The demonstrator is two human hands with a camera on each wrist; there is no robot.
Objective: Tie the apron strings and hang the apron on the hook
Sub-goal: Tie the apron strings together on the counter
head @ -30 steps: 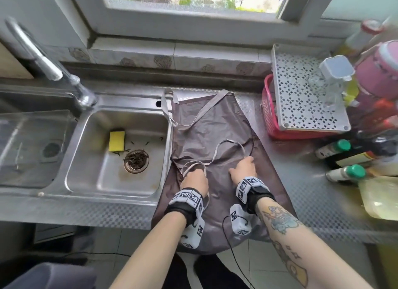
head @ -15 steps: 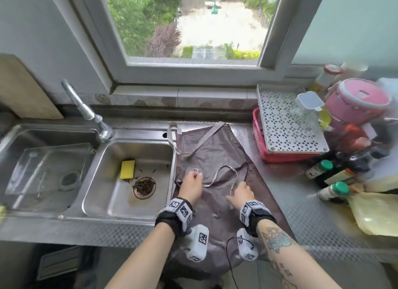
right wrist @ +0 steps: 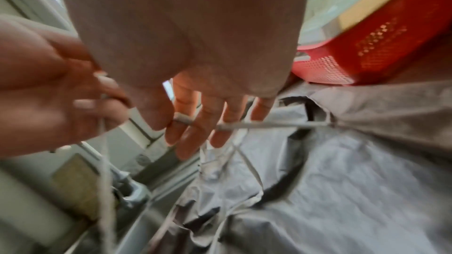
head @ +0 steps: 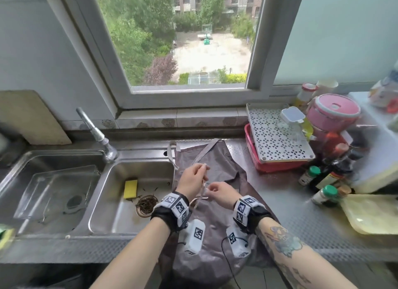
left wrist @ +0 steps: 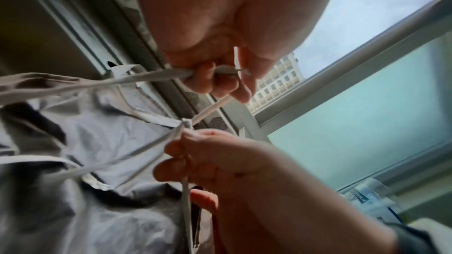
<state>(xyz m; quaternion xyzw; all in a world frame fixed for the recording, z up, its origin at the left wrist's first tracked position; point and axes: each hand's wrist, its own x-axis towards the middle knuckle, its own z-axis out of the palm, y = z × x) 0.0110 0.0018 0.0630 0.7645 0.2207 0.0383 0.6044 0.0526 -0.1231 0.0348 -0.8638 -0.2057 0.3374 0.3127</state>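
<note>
A grey-brown apron (head: 221,161) lies flat on the steel counter beside the sink, its lower part hanging over the front edge. Both hands are raised just above it. My left hand (head: 202,168) pinches one pale apron string (left wrist: 146,77) between thumb and fingers and holds it up. My right hand (head: 210,188), a little lower and to the right, pinches the other string (right wrist: 269,124) between thumb and forefinger. The two strings cross (left wrist: 186,123) between the hands. The neck strap (head: 172,157) lies at the apron's far end.
A double steel sink (head: 103,230) sits to the left with a yellow sponge (head: 130,188) and a faucet (head: 97,136). A red basket (head: 277,169) under a white perforated tray (head: 273,136), a pink container (head: 331,114) and several bottles (head: 323,194) crowd the right.
Both hands lifted off the apron with the strings and came closer together; the strings now cross between them. The head view tilted up toward the window.
</note>
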